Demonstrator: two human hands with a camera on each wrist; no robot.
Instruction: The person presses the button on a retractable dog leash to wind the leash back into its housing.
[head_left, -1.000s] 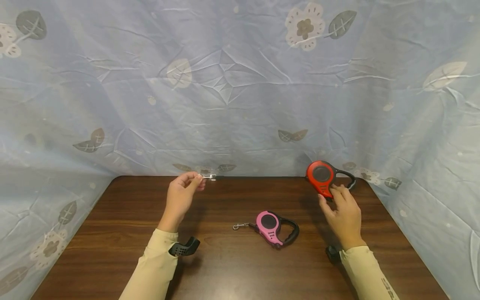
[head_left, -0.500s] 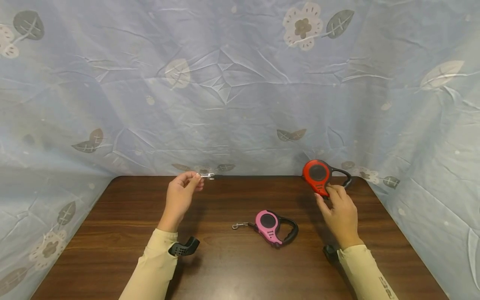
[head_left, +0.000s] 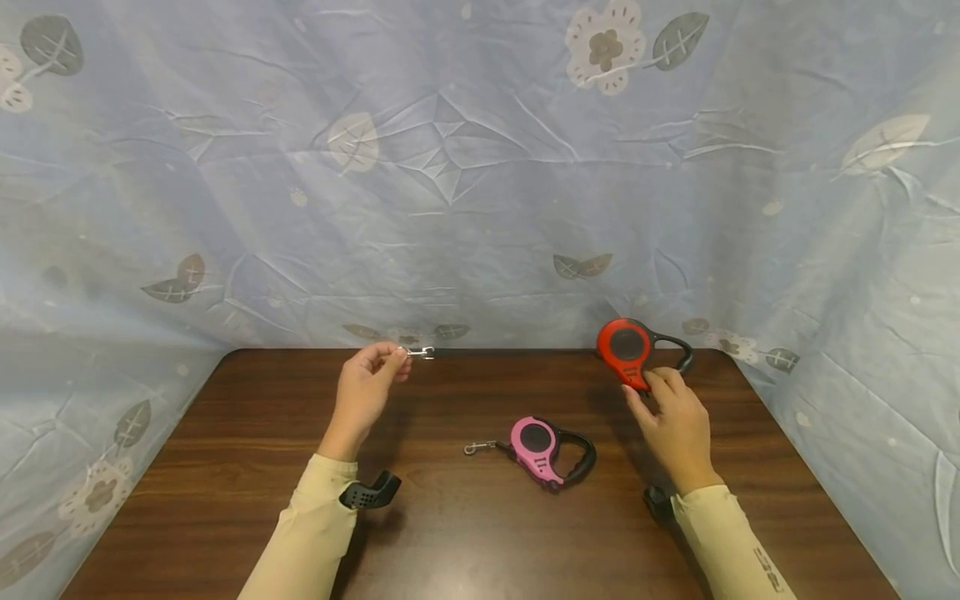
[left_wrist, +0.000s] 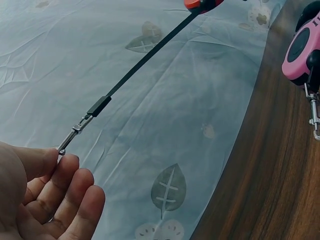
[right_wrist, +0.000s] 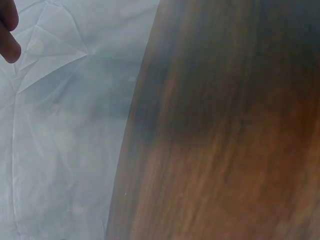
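Note:
My left hand pinches the end of a silver snap hook between thumb and index finger, over the far side of the table. From that hook a black strap runs taut to a red retractable leash, cut off at the top of the left wrist view. My right hand grips the lower end of the red leash's body, held up near the far right corner. Its black looped handle points right. Only fingertips of this hand show in the right wrist view.
A pink retractable leash lies on the brown wooden table, its own snap hook pointing left. A blue-grey floral cloth hangs behind the table and along both sides.
My right hand and the red leash have shifted a little to the left. My left hand stays almost in place with the snap hook, and the pink leash has not moved.

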